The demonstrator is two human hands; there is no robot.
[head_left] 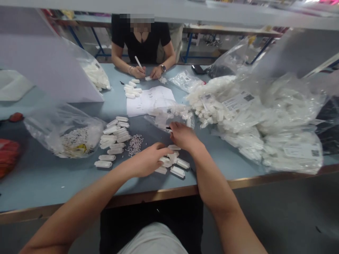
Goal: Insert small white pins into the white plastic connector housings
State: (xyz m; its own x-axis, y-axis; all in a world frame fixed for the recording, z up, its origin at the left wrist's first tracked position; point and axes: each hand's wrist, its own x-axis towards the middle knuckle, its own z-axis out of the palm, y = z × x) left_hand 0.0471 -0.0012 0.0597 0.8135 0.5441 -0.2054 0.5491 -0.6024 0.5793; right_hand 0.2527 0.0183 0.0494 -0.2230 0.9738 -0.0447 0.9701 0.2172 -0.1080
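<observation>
- Firstly, the left hand (pixel 149 160) is narrowed, its fingers curled down over a cluster of white plastic parts (pixel 169 162) on the worktop (pixel 53 180); a firm grip cannot be confirmed.
- The right hand (pixel 184 137) is also narrowed, its fingertips drawn together at the mouth of a clear plastic bag (pixel 169 120); whether they grip the film cannot be told.
- Just left of the hands lie loose rows of similar white parts (pixel 112 141), beside a small heap of white pellets (pixel 135 144).
- Beyond the bag, a paper sheet (pixel 148 100) shows printed line drawings; its wording is illegible.
- To the right, large bulk bags of white parts (pixel 254 113) carry white labels (pixel 238 101) with square codes; the label text is too small to read, and no brand can be made out.
- Across the worktop, a co-worker (pixel 140 44) holds a white marker (pixel 138 62).
- Obstruction: a grey shelf edge (pixel 169 14) crosses the top of the view, and a grey panel (pixel 39 60) blocks the upper left.
</observation>
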